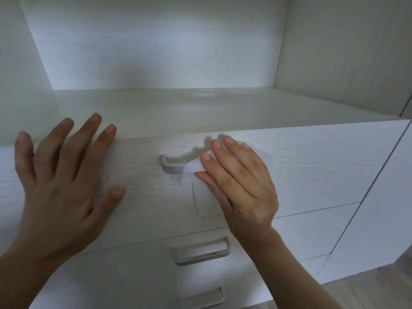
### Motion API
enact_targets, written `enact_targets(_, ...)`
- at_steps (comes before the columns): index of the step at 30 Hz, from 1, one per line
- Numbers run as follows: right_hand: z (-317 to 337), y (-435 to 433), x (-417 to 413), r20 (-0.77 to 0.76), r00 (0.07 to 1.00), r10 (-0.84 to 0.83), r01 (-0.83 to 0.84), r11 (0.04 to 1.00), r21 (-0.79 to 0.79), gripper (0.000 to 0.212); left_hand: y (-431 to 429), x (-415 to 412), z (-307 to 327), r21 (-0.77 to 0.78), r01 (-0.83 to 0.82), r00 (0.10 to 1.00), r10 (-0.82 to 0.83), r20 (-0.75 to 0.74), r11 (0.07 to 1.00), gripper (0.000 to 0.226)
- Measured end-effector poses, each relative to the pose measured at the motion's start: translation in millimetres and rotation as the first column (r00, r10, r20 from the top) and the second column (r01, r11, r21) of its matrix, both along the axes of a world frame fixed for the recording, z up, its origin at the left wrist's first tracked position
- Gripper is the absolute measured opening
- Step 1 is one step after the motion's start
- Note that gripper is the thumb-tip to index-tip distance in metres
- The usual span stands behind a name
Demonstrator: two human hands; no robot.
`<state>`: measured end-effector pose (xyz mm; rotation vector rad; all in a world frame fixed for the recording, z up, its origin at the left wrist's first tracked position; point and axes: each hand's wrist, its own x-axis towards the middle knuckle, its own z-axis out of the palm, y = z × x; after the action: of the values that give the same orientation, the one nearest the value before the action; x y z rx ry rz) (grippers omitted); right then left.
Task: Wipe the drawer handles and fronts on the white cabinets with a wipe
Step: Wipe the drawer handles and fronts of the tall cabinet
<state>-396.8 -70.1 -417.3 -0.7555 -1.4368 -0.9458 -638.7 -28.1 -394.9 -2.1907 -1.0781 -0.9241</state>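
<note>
A white wood-grain top drawer front (312,166) fills the middle of the view. Its grey metal handle (170,167) shows on the left end only. My right hand (240,186) lies flat over the handle's right part, pressing a white wipe (193,168) against it; most of the wipe is hidden under the fingers. My left hand (64,175) rests spread and flat on the drawer front's left side, fingertips at its top edge, holding nothing. Below sit a second drawer handle (201,250) and a third handle (200,297).
An open shelf top (200,108) runs above the drawers, with the white back panel (156,41) and a side wall (345,52) around it. A white cabinet side (379,219) stands at the right. Light wooden floor (379,291) shows at the bottom right.
</note>
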Motion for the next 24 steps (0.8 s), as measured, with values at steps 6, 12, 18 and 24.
enact_targets(6, 4, 10, -35, 0.074, 0.997, 0.039, -0.041, 0.999, 0.028, 0.019, -7, 5, 3, 0.084, -0.012, 1.0, 0.01, 0.022, 0.996, 0.068)
enact_targets(12, 5, 4, -18, 0.078, 0.996, 0.036, -0.037, 0.999, 0.017, 0.022, -11, 6, 5, 0.075, -0.03, 0.999, 0.029, 0.018, 0.997, 0.069)
enact_targets(18, 4, 3, -7, 0.111, 0.994, 0.002, -0.004, 1.0, 0.016, 0.022, -9, 8, 4, 0.092, -0.057, 0.998, 0.055, 0.017, 0.994, 0.068)
enact_targets(24, 10, 11, -33, 0.203, 0.978, 0.051, -0.058, 0.998, 0.028, 0.021, -10, 8, 4, 0.098, -0.044, 0.999, 0.043, 0.017, 0.994, 0.068)
